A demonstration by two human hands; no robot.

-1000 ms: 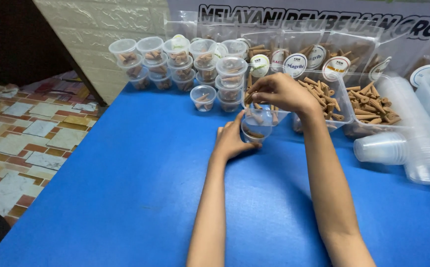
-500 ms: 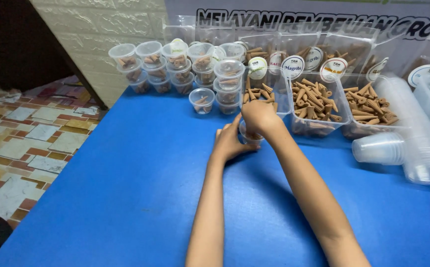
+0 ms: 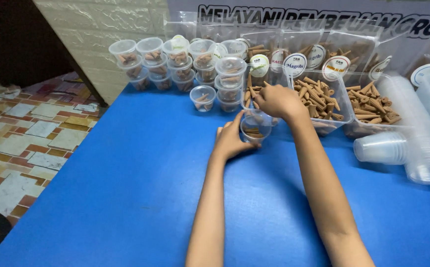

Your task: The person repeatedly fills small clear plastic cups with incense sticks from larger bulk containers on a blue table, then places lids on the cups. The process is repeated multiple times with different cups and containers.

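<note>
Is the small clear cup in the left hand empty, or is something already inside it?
Not empty. The small clear cup, upright on the blue table in the left hand, holds a few brown cone pieces at its bottom.

From my remote seat, I saw a white banner (image 3: 324,17) with bold black lettering stretched along the wall at twelve o'clock. Beneath it stood a row of clear plastic pouches (image 3: 353,54) holding brown cones, each fronted by a round white label (image 3: 294,64); one label further left (image 3: 260,65) was yellowish with a dark centre, and another round one (image 3: 428,73) showed at two o'clock. Stacked lidded clear tubs (image 3: 175,62) of brown cones sat at eleven o'clock on the blue surface (image 3: 126,198). Open clear trays (image 3: 324,99) of loose cones stood at one o'clock.
</note>
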